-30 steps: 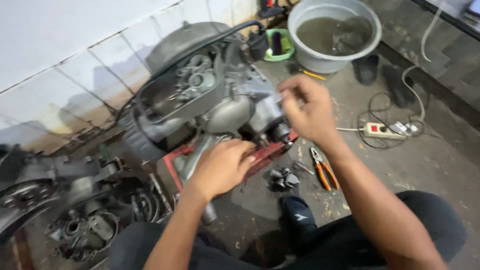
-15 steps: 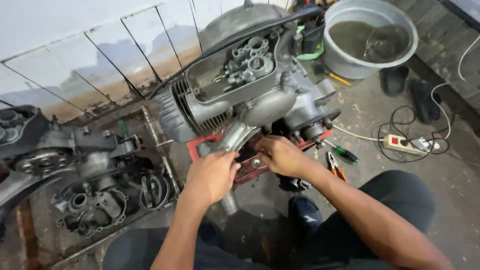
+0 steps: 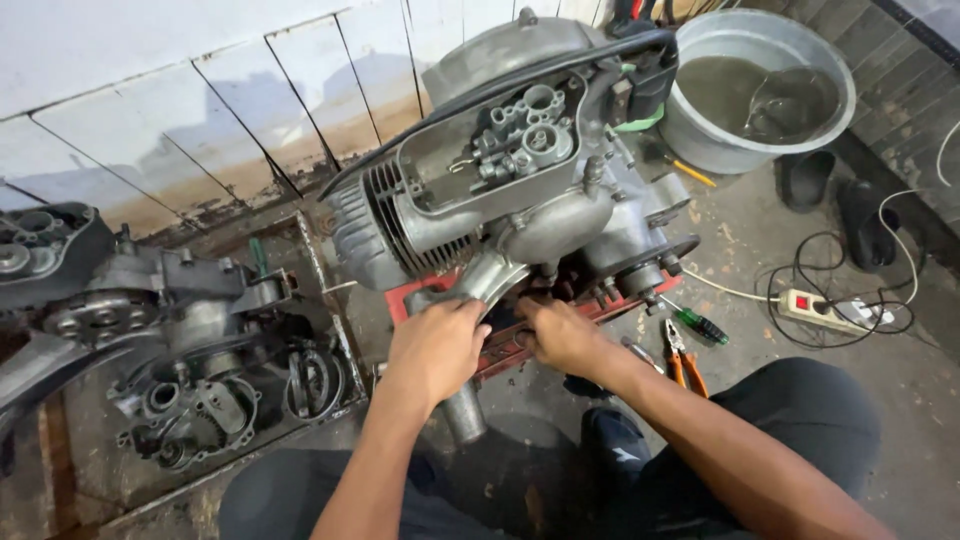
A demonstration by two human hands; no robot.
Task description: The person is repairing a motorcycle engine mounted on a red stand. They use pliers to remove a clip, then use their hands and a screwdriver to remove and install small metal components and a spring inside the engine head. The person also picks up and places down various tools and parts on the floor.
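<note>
Big grey engine propped on a red stand on the floor, sitting just above and ahead of both hands, cylinder fins off to the upper left of the left hand. Tilted, long axis running from lower left up to upper right.

Silver exhaust pipe curving down out of the engine underside, long axis dropping toward the body and passing right under the left hand. Left hand wrapped over that pipe, fingers closed around it. Nearer of the 2 to the pipe, obviously.

Right hand tucked just right of the left one, fingertips curled in under the engine against the stand. Can't tell if pinching something small or just pressing, too hidden.

Grey bucket of murky water well ahead and to the right of the right hand. Stripped engine cases well off to the left of the left hand.

Power strip further right. Orange-handled pliers and green-handled screwdriver lying just right of the right hand, near each other.
</note>
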